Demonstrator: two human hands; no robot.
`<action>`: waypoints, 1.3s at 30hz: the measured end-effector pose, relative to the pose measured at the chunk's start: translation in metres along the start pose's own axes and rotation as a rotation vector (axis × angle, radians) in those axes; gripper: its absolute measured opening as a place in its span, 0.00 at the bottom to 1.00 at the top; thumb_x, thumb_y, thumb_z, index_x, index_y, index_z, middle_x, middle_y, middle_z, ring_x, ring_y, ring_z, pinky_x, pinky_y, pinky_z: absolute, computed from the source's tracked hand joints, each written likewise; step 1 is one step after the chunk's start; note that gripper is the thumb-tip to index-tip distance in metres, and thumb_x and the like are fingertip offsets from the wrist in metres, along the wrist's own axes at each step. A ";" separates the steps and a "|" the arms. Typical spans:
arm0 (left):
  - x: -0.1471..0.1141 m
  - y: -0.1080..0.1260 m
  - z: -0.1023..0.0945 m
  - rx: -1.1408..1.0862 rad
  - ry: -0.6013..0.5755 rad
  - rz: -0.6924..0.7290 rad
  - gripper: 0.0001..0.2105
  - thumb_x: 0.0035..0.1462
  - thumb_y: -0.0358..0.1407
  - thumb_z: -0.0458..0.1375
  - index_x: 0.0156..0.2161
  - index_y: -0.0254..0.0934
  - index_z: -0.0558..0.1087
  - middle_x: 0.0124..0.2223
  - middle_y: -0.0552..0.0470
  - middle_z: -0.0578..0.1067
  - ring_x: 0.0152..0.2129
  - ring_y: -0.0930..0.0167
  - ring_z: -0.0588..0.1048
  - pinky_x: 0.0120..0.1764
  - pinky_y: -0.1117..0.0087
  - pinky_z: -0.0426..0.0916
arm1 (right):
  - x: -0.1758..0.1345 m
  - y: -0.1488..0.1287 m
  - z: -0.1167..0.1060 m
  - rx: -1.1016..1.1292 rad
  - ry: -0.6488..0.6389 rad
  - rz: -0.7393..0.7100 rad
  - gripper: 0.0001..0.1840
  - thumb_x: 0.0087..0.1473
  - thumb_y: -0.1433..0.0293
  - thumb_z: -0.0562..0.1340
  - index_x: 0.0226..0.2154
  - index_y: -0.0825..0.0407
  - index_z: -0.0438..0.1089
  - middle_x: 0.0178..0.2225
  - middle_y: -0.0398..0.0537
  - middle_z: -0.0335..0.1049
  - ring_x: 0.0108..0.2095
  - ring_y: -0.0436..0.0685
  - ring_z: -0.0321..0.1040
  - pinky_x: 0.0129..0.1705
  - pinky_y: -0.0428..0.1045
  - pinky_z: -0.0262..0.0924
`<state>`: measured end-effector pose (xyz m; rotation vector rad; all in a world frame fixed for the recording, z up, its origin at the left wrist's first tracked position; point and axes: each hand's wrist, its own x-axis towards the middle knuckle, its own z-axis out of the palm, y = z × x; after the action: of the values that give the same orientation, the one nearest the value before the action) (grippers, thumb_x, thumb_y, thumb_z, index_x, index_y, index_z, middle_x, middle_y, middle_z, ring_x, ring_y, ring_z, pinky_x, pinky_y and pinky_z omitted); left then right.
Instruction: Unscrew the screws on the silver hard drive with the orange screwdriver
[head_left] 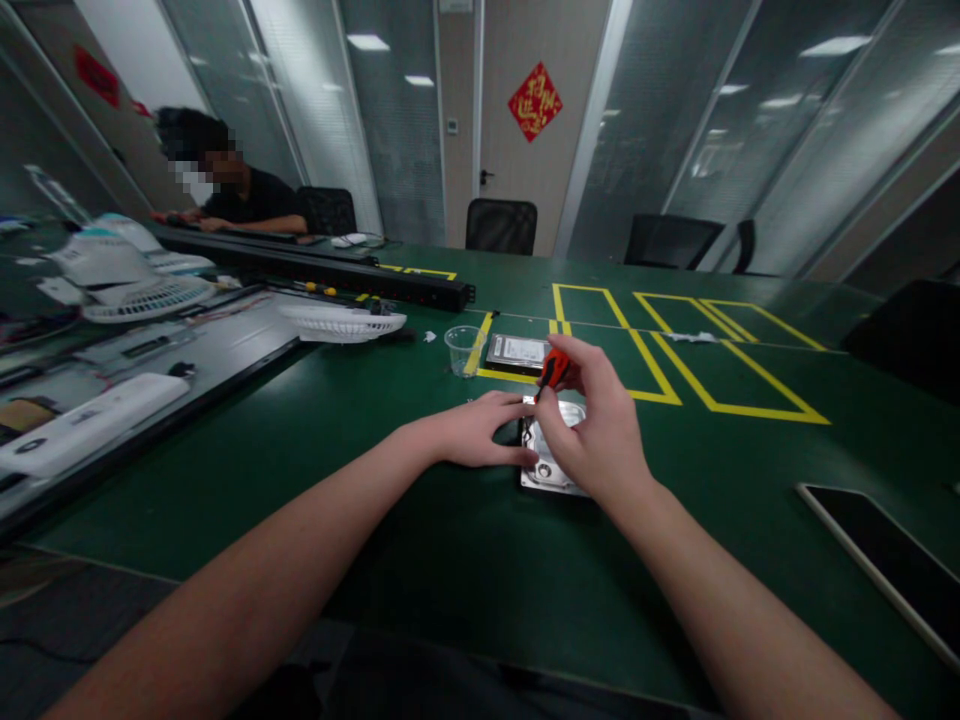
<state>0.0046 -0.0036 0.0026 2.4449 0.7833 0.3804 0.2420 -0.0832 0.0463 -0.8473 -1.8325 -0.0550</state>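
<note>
Right hand (592, 430) grips screwdriver (553, 368); left hand (480, 430) steadies hard drive (546, 470).

green table (420, 520) | hard drive (551, 470) | second drive (516, 352) | plastic cup (460, 349) | tablet (885, 560) | fan grille (341, 322)

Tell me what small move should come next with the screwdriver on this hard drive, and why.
Probably keep turning it in place. The right hand holds the red-handled screwdriver upright over the hard drive, while the left hand presses on the drive's left edge, steadying it on the green table.
</note>
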 end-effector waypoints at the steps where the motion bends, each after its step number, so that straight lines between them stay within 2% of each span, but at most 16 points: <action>1: 0.000 0.000 0.000 0.000 0.000 -0.001 0.47 0.77 0.67 0.74 0.88 0.48 0.74 0.93 0.36 0.68 0.91 0.38 0.65 0.91 0.30 0.62 | 0.000 0.000 0.000 0.000 0.000 0.001 0.35 0.71 0.74 0.68 0.76 0.40 0.73 0.61 0.55 0.86 0.55 0.69 0.85 0.57 0.68 0.88; 10: 0.001 0.002 0.000 -0.006 -0.003 -0.017 0.47 0.76 0.68 0.75 0.89 0.49 0.73 0.93 0.36 0.68 0.90 0.37 0.66 0.91 0.31 0.62 | 0.001 -0.003 0.000 0.033 0.012 -0.021 0.32 0.74 0.76 0.65 0.75 0.42 0.74 0.61 0.56 0.85 0.56 0.68 0.86 0.58 0.67 0.88; 18: 0.001 0.000 0.000 0.007 -0.006 -0.016 0.49 0.76 0.71 0.73 0.89 0.49 0.72 0.93 0.35 0.69 0.90 0.37 0.66 0.90 0.31 0.64 | 0.000 -0.003 -0.001 0.019 -0.004 -0.021 0.32 0.76 0.74 0.66 0.77 0.41 0.74 0.62 0.56 0.85 0.56 0.69 0.85 0.59 0.67 0.88; 23: 0.002 -0.001 0.001 0.009 -0.005 -0.010 0.47 0.77 0.69 0.74 0.89 0.50 0.73 0.92 0.34 0.70 0.89 0.36 0.68 0.88 0.28 0.66 | 0.000 0.001 0.002 -0.013 0.015 -0.033 0.30 0.79 0.72 0.69 0.77 0.41 0.75 0.64 0.57 0.84 0.56 0.69 0.85 0.59 0.67 0.88; 30: 0.002 -0.002 0.004 0.025 0.017 0.009 0.45 0.78 0.68 0.73 0.86 0.46 0.76 0.91 0.32 0.71 0.89 0.36 0.69 0.88 0.30 0.66 | 0.000 0.004 0.004 -0.022 0.056 -0.084 0.29 0.79 0.75 0.70 0.76 0.39 0.78 0.60 0.54 0.83 0.56 0.67 0.85 0.59 0.64 0.88; 39: 0.001 0.002 0.001 0.019 -0.003 -0.051 0.46 0.77 0.68 0.74 0.85 0.43 0.75 0.91 0.31 0.70 0.90 0.36 0.68 0.90 0.32 0.64 | 0.000 0.001 0.004 -0.010 0.050 -0.065 0.30 0.79 0.75 0.68 0.76 0.39 0.78 0.61 0.54 0.83 0.56 0.66 0.85 0.60 0.64 0.87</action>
<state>0.0072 -0.0051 0.0029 2.4376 0.8502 0.3508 0.2397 -0.0811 0.0444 -0.7863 -1.8140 -0.1262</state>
